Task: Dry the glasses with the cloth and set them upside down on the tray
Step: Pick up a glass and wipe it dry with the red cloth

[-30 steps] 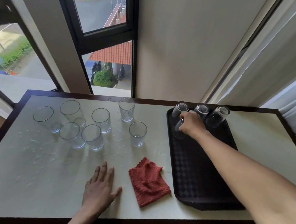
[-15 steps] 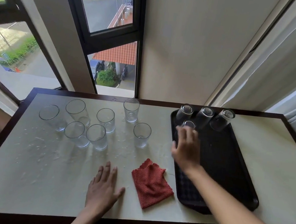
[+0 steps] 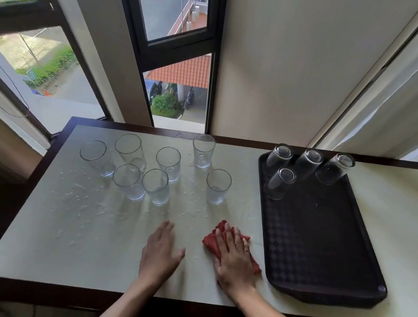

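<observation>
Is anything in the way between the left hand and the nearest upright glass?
Nothing visible. The left hand lies flat on the wet table, and only bare tabletop separates it from the nearest glass. The right hand rests on the red cloth, off to the side.

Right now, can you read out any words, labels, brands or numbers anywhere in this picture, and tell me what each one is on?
No text can be read.
The glasses, tray and red cloth: no print or labels show.
A small blue sign outside the window: too small and blurred to read.
</observation>
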Motion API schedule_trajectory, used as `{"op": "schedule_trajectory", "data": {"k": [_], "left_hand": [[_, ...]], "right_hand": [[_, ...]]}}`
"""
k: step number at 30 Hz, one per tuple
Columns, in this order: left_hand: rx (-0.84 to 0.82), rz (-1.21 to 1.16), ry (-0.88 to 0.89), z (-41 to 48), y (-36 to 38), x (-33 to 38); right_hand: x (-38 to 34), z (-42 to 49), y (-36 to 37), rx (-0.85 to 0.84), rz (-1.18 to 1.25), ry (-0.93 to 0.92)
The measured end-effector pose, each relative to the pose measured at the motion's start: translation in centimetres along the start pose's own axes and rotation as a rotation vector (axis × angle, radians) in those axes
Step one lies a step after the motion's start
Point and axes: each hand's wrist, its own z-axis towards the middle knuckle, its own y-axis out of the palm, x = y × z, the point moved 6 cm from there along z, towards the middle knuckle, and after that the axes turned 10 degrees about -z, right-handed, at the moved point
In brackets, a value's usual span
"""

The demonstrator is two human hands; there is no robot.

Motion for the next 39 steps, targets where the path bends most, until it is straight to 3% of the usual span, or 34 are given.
{"op": "schedule_trajectory", "data": {"k": [3, 8, 13, 17, 21, 29, 32, 36, 39], "left_hand": [[0.277, -0.385, -0.130, 1.7, -2.5, 0.0], [0.481, -0.618, -0.248, 5.9, -6.2, 2.0], [0.565, -0.666, -0.351, 7.8, -6.8, 2.3], [0.568, -0.644, -0.300, 6.4, -6.9, 2.5], [0.463, -0.734, -0.201, 2.5, -6.9, 3.4], [-0.004, -1.089, 0.023, -4.0, -5.0, 10.0], [-0.006, -1.280, -0.017, -4.7, -4.6, 12.4], [0.008, -1.410, -0.051, -4.9, -5.3, 14.1], [-0.016, -1.388, -0.029, -5.9, -5.6, 14.7]], "right_hand": [[0.5, 0.6, -0.4, 0.022, 0.075, 0.034], [1.5, 1.4, -2.2, -0.010, 0.346, 0.116], [2.6, 0.8, -4.6, 0.097, 0.810, 0.277], [2.2, 0.4, -5.8, 0.069, 1.333, 0.414], [0.9, -0.3, -8.5, 0.082, 1.554, 0.433], [-4.1, 1.2, -13.1, 0.184, 1.446, 0.217], [-6.0, 0.2, -14.9, 0.223, 1.274, 0.070], [-7.7, -2.9, -16.8, 0.411, 0.871, -0.134], [-6.8, -1.8, -17.4, 0.384, 0.969, -0.113]]}}
